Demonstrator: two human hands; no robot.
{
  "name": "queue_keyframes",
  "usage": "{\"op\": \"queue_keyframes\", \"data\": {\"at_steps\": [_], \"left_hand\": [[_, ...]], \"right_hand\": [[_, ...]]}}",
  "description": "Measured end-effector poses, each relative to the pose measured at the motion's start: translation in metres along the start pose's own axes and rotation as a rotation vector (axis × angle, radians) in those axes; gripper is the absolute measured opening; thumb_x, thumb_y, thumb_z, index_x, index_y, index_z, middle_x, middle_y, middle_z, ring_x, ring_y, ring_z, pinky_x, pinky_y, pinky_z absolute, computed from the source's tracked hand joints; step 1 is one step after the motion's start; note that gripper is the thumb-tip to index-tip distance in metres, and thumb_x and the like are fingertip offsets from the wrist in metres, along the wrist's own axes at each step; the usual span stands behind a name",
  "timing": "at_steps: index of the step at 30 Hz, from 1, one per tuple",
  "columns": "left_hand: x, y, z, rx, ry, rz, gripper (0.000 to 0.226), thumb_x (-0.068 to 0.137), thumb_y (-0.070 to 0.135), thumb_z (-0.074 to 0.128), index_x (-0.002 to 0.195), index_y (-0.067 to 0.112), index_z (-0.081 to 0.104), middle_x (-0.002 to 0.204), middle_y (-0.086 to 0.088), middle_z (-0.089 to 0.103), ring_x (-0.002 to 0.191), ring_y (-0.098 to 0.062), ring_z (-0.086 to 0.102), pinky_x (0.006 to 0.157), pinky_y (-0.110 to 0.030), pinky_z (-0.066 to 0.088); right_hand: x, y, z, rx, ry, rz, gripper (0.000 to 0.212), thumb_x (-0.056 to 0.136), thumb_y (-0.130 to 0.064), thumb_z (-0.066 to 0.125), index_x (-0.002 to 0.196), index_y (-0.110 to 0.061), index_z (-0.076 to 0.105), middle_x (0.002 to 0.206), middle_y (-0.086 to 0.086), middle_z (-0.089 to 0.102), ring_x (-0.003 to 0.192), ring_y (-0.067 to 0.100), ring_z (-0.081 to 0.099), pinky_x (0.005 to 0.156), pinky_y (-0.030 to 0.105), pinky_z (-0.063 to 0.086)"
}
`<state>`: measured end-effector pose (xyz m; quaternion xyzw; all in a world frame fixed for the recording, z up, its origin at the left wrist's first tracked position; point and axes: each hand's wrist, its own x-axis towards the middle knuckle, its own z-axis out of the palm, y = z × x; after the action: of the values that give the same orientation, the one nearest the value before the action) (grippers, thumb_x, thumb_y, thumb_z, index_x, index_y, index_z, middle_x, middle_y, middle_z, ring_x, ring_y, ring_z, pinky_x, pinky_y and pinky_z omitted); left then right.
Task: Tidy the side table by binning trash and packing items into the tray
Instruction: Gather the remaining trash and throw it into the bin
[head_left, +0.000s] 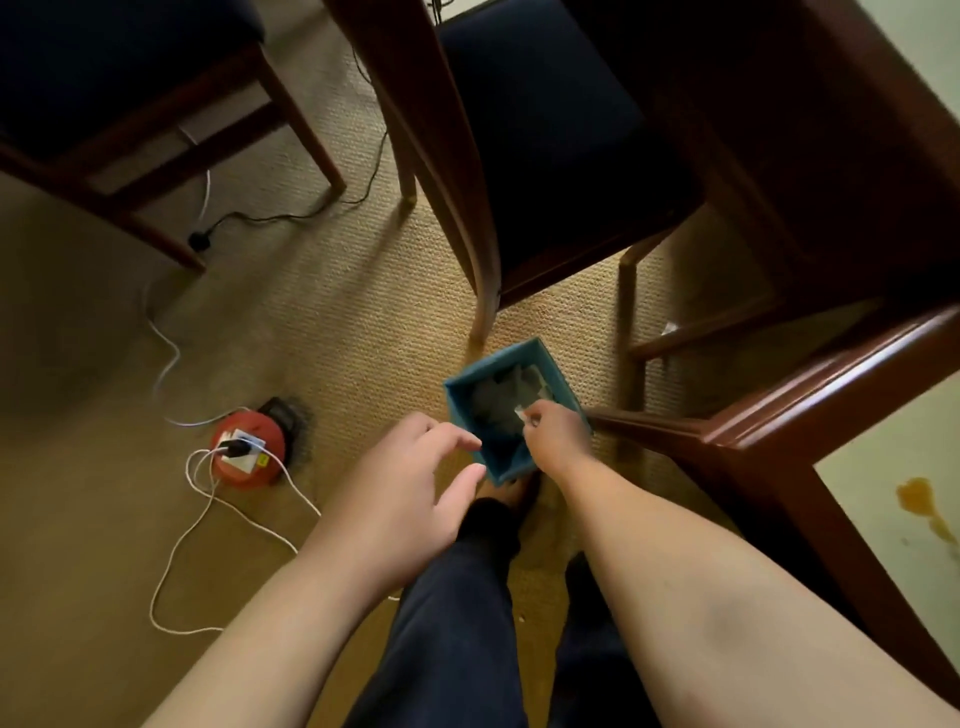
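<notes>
A small teal bin (501, 358) stands on the carpet just ahead of my feet, with crumpled pale paper (498, 402) inside. My right hand (553, 439) hangs over the bin's near right corner, fingertips pinched on a small white scrap of trash (519, 413). My left hand (410, 483) hovers at the bin's left side, fingers spread and empty, its fingertips close to the rim. The bin's near wall is partly hidden by both hands.
A dark wooden side table (779, 415) fills the right, with a brown stain (922, 501) on the pale surface at the far right. A blue-seated chair (545, 130) stands behind the bin, another chair (130, 104) far left. A red cable reel (249, 449) with white cords (176, 551) lies left.
</notes>
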<state>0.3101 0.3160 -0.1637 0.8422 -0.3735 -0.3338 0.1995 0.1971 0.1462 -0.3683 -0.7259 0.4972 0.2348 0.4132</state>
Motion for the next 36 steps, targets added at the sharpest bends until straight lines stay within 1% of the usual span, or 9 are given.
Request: {"op": "queue_keyframes", "data": {"at_steps": [4, 7, 12, 15, 18, 22, 25, 30, 36], "left_hand": [[-0.009, 0.004, 0.006, 0.020, -0.025, 0.033, 0.030, 0.096, 0.047, 0.063, 0.124, 0.036, 0.066, 0.111, 0.020, 0.054, 0.107, -0.002, 0.052, 0.084, -0.021, 0.049], [-0.015, 0.014, 0.005, 0.027, -0.036, 0.053, 0.029, 0.097, 0.046, 0.063, 0.124, 0.036, 0.067, 0.111, 0.020, 0.054, 0.108, -0.002, 0.051, 0.086, -0.020, 0.047], [-0.018, 0.046, -0.004, -0.004, 0.028, 0.090, 0.024, 0.095, 0.043, 0.065, 0.117, 0.035, 0.069, 0.108, 0.019, 0.052, 0.106, -0.003, 0.051, 0.089, -0.028, 0.050], [-0.009, 0.083, -0.008, -0.011, 0.062, 0.143, 0.023, 0.095, 0.042, 0.066, 0.116, 0.035, 0.070, 0.108, 0.020, 0.051, 0.103, -0.005, 0.053, 0.087, -0.030, 0.053], [0.002, 0.145, -0.004, -0.006, 0.058, 0.299, 0.022, 0.095, 0.040, 0.067, 0.115, 0.034, 0.070, 0.107, 0.018, 0.051, 0.102, -0.006, 0.054, 0.088, -0.030, 0.054], [0.012, 0.230, 0.018, 0.047, -0.008, 0.535, 0.022, 0.093, 0.040, 0.067, 0.113, 0.033, 0.070, 0.109, 0.013, 0.052, 0.102, -0.013, 0.055, 0.087, -0.036, 0.055], [0.014, 0.282, 0.048, 0.095, -0.088, 0.640, 0.022, 0.094, 0.040, 0.069, 0.115, 0.035, 0.067, 0.112, 0.012, 0.051, 0.100, -0.015, 0.056, 0.083, -0.038, 0.057], [0.004, 0.371, 0.113, 0.250, -0.199, 0.715, 0.032, 0.097, 0.050, 0.061, 0.127, 0.038, 0.061, 0.125, 0.007, 0.056, 0.117, -0.013, 0.054, 0.095, -0.034, 0.053], [0.007, 0.437, 0.189, 0.361, -0.164, 0.508, 0.062, 0.095, 0.042, 0.067, 0.149, 0.035, 0.038, 0.151, -0.006, 0.038, 0.139, -0.027, 0.038, 0.115, -0.046, 0.042]], "right_hand": [[0.001, 0.002, -0.009, 0.028, -0.133, 0.021, 0.060, 0.098, -0.026, 0.061, 0.155, -0.030, 0.043, 0.154, 0.001, 0.051, 0.139, 0.027, 0.049, 0.113, 0.036, 0.040], [-0.011, -0.001, -0.021, 0.130, -0.098, 0.040, 0.067, 0.094, -0.022, 0.062, 0.157, -0.031, 0.039, 0.149, 0.004, 0.055, 0.135, 0.027, 0.053, 0.114, 0.041, 0.044], [-0.099, -0.025, -0.074, 0.358, 0.041, -0.093, 0.043, 0.098, -0.023, 0.062, 0.141, -0.028, 0.059, 0.114, -0.005, 0.067, 0.109, 0.015, 0.064, 0.085, 0.023, 0.047], [-0.172, -0.028, -0.117, 0.434, 0.201, -0.278, 0.033, 0.097, -0.023, 0.064, 0.130, -0.028, 0.067, 0.108, -0.010, 0.070, 0.098, 0.004, 0.065, 0.081, 0.014, 0.047], [-0.240, -0.003, -0.167, 0.503, 0.469, -0.371, 0.027, 0.097, -0.020, 0.066, 0.123, -0.024, 0.071, 0.113, -0.012, 0.072, 0.104, 0.001, 0.065, 0.091, 0.011, 0.048], [-0.303, 0.067, -0.234, 0.516, 0.893, -0.285, 0.026, 0.094, -0.013, 0.070, 0.116, -0.023, 0.075, 0.099, -0.010, 0.070, 0.086, -0.001, 0.064, 0.078, 0.009, 0.049], [-0.335, 0.143, -0.272, 0.491, 1.047, -0.116, 0.025, 0.095, -0.017, 0.069, 0.119, -0.026, 0.072, 0.098, -0.008, 0.065, 0.079, 0.004, 0.063, 0.072, 0.022, 0.056], [-0.370, 0.264, -0.299, 0.493, 0.982, 0.279, 0.041, 0.091, -0.039, 0.074, 0.129, -0.026, 0.065, 0.108, -0.008, 0.054, 0.093, 0.016, 0.062, 0.074, 0.028, 0.049], [-0.348, 0.308, -0.304, 0.463, 0.727, 0.370, 0.067, 0.079, -0.050, 0.082, 0.135, -0.031, 0.050, 0.120, -0.001, 0.043, 0.111, 0.025, 0.057, 0.082, 0.035, 0.052]]}}
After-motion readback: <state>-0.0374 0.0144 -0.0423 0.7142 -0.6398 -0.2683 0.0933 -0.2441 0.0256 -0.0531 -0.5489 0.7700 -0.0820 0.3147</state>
